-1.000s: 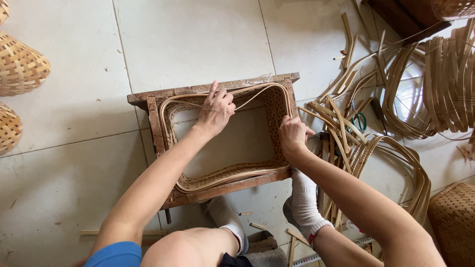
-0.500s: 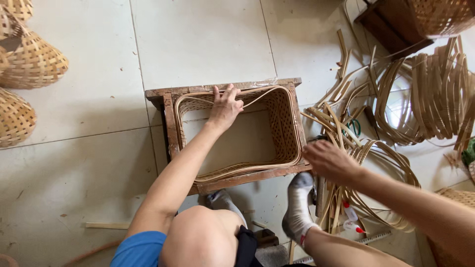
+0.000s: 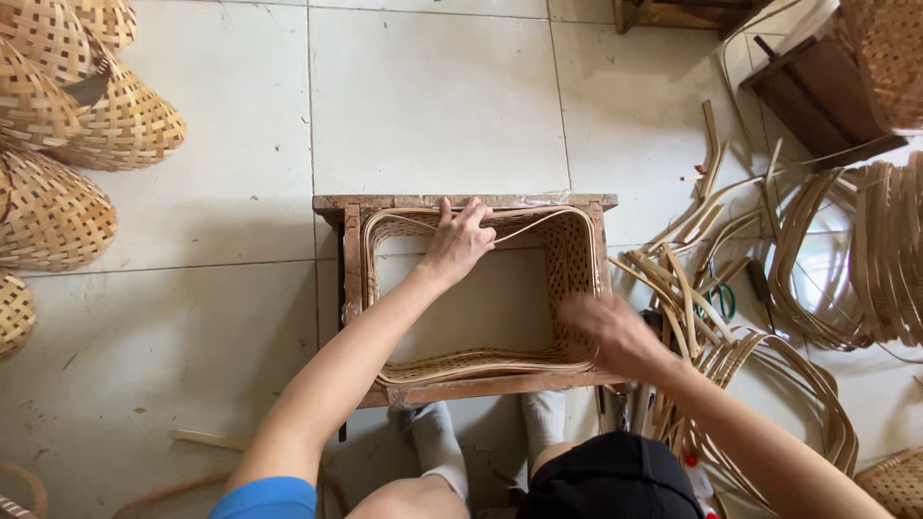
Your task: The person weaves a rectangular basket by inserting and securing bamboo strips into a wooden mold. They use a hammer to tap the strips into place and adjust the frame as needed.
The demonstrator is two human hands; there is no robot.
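A rectangular wooden frame (image 3: 461, 201) lies on the tiled floor with a half-woven cane basket (image 3: 569, 259) fitted inside it. My left hand (image 3: 460, 238) rests on the basket's far rim, fingers curled over the edge and pinning a thin cane strip (image 3: 534, 226) that runs along that rim. My right hand (image 3: 608, 332) is blurred by motion. It hovers over the frame's near right corner, beside the basket's right wall. I cannot make out whether it holds anything. My socked feet (image 3: 437, 442) sit just under the frame's near rail.
A heap of bent cane strips (image 3: 702, 317) lies right of the frame, with green-handled scissors (image 3: 721, 300) among them. Coiled cane hoops (image 3: 885, 250) sit farther right. Finished woven baskets (image 3: 106, 106) pile up at the left. Dark wooden furniture (image 3: 817, 86) stands at top right.
My right hand left the basket's right rim, reached into the cane heap, and has swung back over the frame's near right corner. My left hand has stayed on the far rim.
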